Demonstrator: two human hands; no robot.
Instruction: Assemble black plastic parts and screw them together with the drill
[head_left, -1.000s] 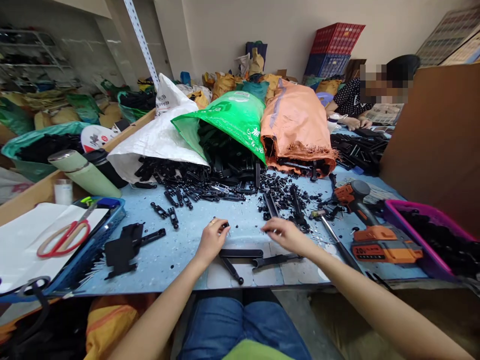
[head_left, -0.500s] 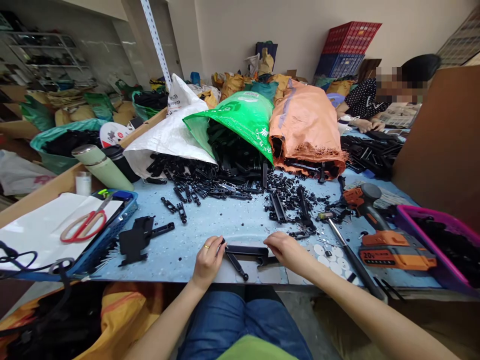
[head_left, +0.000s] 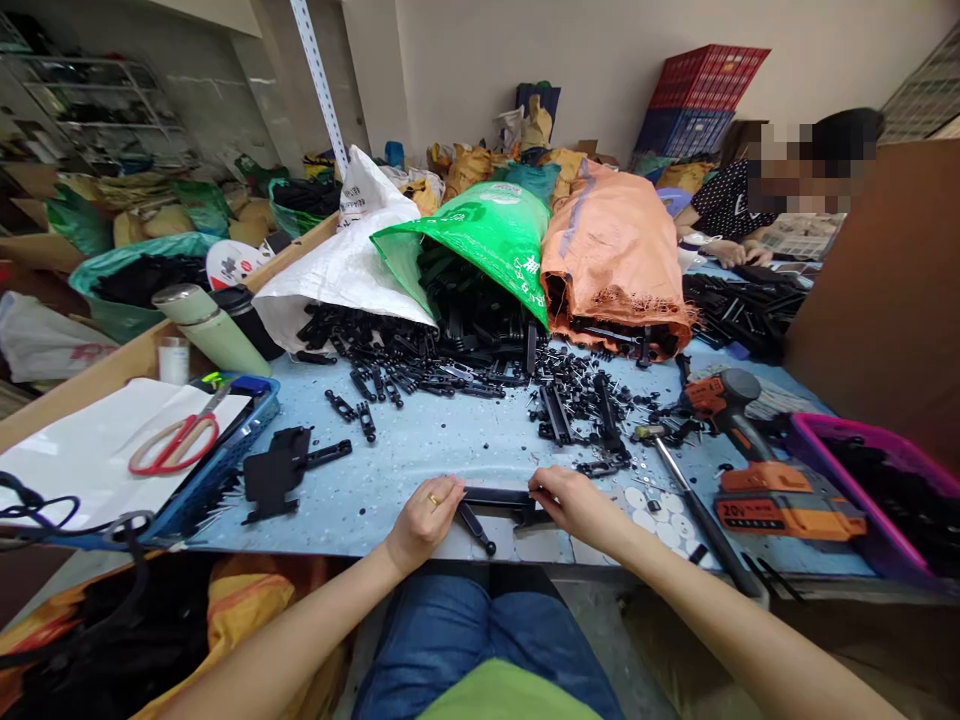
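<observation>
Close to the table's front edge lies a black jointed plastic arm (head_left: pixel 495 496), its long bar running sideways and a shorter link (head_left: pixel 477 530) angled down from the left end. My left hand (head_left: pixel 426 520) pinches the bar's left end at the joint, thumb and fingertips together. At the other end, my right hand (head_left: pixel 574 500) has its fingers closed on the bar, beside a second black piece (head_left: pixel 531 516) partly covered by the hand. Whether a small pin sits in the fingertips is hidden. A flat black bracket with an arm (head_left: pixel 279 476) lies to the left.
White, green (head_left: pixel 480 230) and orange (head_left: pixel 611 250) sacks spill black parts and screws (head_left: pixel 574 385) across the table. On the right are a hammer (head_left: pixel 694 510), a cordless drill (head_left: pixel 787 500) and a pink basket (head_left: pixel 806 425). Red scissors (head_left: pixel 176 443) lie left. A co-worker (head_left: pixel 739 215) sits far right.
My left hand has shifted slightly right and closed over the bar's left end, covering more of the joint. My right hand stays nearly in place at the other end.
</observation>
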